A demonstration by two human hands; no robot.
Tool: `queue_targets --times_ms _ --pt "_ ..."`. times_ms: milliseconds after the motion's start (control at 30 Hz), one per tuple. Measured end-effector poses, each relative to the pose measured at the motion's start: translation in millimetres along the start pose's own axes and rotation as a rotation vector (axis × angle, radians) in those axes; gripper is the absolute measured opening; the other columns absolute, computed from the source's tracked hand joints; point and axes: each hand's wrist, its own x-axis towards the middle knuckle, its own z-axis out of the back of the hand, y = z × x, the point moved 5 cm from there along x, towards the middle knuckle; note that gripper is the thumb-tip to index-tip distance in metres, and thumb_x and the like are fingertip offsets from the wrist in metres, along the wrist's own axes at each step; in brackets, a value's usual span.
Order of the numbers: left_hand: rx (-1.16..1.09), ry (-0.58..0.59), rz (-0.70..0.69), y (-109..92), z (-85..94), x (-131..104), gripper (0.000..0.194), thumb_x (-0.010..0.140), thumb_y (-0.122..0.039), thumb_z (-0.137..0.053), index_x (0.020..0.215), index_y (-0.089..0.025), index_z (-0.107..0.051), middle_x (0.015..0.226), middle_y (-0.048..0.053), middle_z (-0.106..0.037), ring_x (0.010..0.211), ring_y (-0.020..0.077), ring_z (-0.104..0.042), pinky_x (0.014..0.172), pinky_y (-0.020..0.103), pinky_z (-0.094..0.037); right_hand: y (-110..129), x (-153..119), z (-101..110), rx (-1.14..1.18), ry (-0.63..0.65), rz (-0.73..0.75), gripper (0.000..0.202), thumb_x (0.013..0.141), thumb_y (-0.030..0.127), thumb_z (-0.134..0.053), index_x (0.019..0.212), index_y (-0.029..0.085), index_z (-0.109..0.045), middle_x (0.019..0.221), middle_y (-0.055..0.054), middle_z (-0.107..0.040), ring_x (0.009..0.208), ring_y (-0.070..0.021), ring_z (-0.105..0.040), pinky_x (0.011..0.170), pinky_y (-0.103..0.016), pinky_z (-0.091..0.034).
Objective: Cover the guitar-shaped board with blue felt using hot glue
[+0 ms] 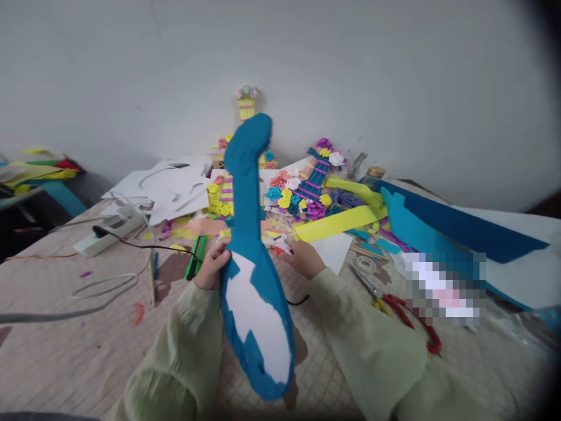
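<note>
My left hand (211,266) is closed on the edge of a long blue cutout (246,204), shaped like a stringed instrument with a curved head, a neck and an oval body. Blue paper wraps its rim and neck, while a ragged white area shows in the body's middle. It is held up, tilted above the table. To the right of the neck, my right hand (307,260) is closed round a small white and red tool, seemingly a glue gun (280,244). Its lower part is hidden by the hand and cutout.
Scissors (390,301) with red handles lie at right, near blue crepe paper (464,225). Paper-flower decorations (311,181) stand against the wall. A green utility knife (195,257), a power strip (111,231) with cords and white paper scraps (175,181) lie left.
</note>
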Motion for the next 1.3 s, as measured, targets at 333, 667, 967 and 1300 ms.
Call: queue_targets --times_ms 333,667,967,1300 --pt "-0.135 0.035 0.006 -5 -11.7 -2 0.051 0.035 -0.048 -0.080 0.067 -0.017 -0.056 0.057 -0.005 -0.058 0.048 0.0076 -0.051 0.047 0.017 -0.041 -4 -11 43 0.212 -0.114 -0.048 0.019 0.080 0.033 -0.047 0.072 0.016 -0.052 0.077 -0.010 -0.058 0.078 -0.0207 -0.055 0.067 -0.031 -0.043" --pt "0.009 0.027 0.005 11 -17.4 16 0.042 0.048 -0.041 -0.078 0.077 -0.017 -0.059 0.065 -0.004 -0.063 0.052 0.0080 -0.055 0.051 0.018 -0.042 -22 -29 73 1.309 -0.304 -0.164 0.028 0.063 0.037 -0.070 0.070 0.019 -0.050 0.054 0.006 -0.042 0.048 -0.0069 -0.042 0.048 -0.022 -0.038" --pt "0.363 0.084 -0.048 16 -41.9 35 0.030 0.063 -0.034 -0.071 0.086 -0.016 -0.062 0.087 0.004 -0.067 0.080 0.0163 -0.061 0.069 0.025 -0.048 -46 -50 59 1.262 -0.317 -0.182 0.020 0.065 0.031 -0.071 0.070 0.018 -0.055 0.081 -0.004 -0.067 0.077 -0.0183 -0.062 0.066 -0.030 -0.047" --pt "0.564 0.071 -0.128 12 -44.0 16 0.030 0.065 -0.036 -0.068 0.086 -0.016 -0.059 0.090 0.005 -0.068 0.087 0.0192 -0.063 0.076 0.028 -0.051 -41 -62 54 0.934 -0.302 -0.227 0.030 0.068 0.038 -0.067 0.087 0.015 -0.066 0.088 -0.008 -0.069 0.082 -0.0229 -0.063 0.080 -0.040 -0.048"
